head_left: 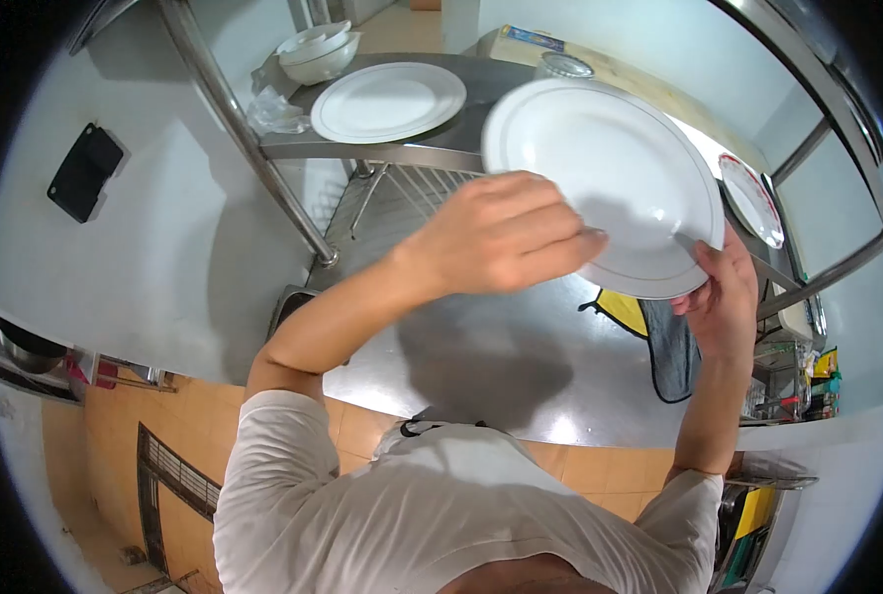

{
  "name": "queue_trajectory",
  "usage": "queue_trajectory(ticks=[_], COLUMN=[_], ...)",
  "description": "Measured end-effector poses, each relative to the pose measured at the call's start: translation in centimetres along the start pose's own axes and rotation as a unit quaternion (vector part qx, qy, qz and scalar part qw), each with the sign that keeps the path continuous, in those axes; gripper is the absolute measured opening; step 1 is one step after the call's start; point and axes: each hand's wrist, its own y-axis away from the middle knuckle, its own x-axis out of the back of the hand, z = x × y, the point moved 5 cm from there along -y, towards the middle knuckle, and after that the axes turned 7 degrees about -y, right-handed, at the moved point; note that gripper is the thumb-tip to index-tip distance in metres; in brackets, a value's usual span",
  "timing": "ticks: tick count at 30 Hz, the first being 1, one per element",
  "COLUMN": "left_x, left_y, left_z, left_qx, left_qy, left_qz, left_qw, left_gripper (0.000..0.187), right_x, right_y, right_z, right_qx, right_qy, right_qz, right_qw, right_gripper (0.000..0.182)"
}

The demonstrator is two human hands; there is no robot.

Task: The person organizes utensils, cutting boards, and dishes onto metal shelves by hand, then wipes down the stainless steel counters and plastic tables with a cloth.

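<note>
A round white plate with a thin line around its rim is held up tilted, its face toward me. My right hand grips it at the lower right edge, thumb over the rim and fingers partly behind. In front of the plate's lower left is my left hand, its fingers curled together and fingertips close to the plate's face. Whether it touches the plate or pinches something small is hidden. Below the plate, a grey and yellow cloth lies at the right of the metal counter.
On the raised steel shelf rest another white plate, stacked white bowls and a crumpled clear plastic bag. A red-patterned plate stands at right. A metal post rises at left, beside a wire rack.
</note>
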Motion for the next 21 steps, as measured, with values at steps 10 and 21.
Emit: queue_trajectory(ticks=[10, 21], left_x=[8.0, 7.0], left_y=[10.2, 15.9], left_z=[-11.4, -16.6], left_qx=[0.135, 0.233], left_qy=[-0.106, -0.123], left_qz=[-0.08, -0.146], left_qw=[0.982, 0.954], left_gripper=[0.036, 0.038], right_x=[-14.7, -18.1], right_y=[-12.1, -18.6], right_z=[7.3, 12.8], right_qx=[-0.05, -0.103], right_qy=[-0.048, -0.061], right_qz=[-0.09, -0.077], right_qw=[0.993, 0.99], right_gripper=[0.039, 0.035])
